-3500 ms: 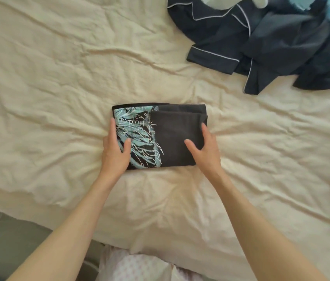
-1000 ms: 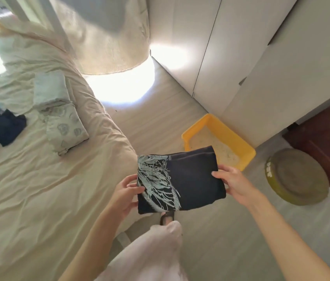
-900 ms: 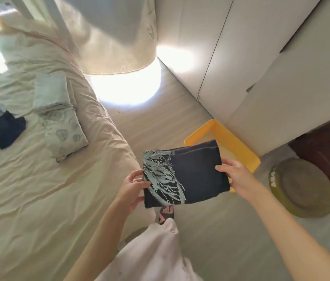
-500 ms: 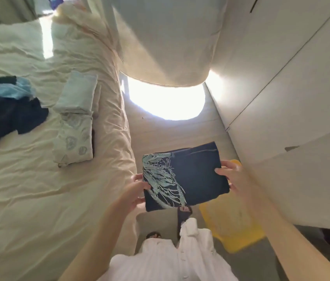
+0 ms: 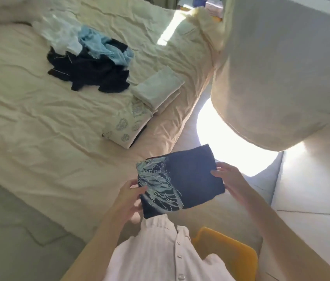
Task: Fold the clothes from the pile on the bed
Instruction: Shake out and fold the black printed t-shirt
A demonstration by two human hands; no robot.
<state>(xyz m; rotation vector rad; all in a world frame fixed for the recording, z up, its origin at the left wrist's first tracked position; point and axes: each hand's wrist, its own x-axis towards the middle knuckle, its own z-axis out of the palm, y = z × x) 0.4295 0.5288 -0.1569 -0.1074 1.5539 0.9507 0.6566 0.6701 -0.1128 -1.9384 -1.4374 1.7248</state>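
Hands on either short edge: the left hand (image 5: 128, 196) pinches the printed end of the folded dark shirt (image 5: 180, 180), thumb on top, and the right hand (image 5: 230, 179) grips the plain end the same way. Held from both sides like that, the packet keeps flat and its folds don't slip open. It hangs in the air at lower centre of the frame, off the bed's (image 5: 38, 122) edge, touching nothing but the hands. Up and to the left, two folded pieces (image 5: 139, 110) lie side by side near the mattress edge, likely the spot this one is meant for. Farther toward the upper left sits the unfolded pile (image 5: 91, 63), dark and light blue cloth tangled, so plenty is left to do.
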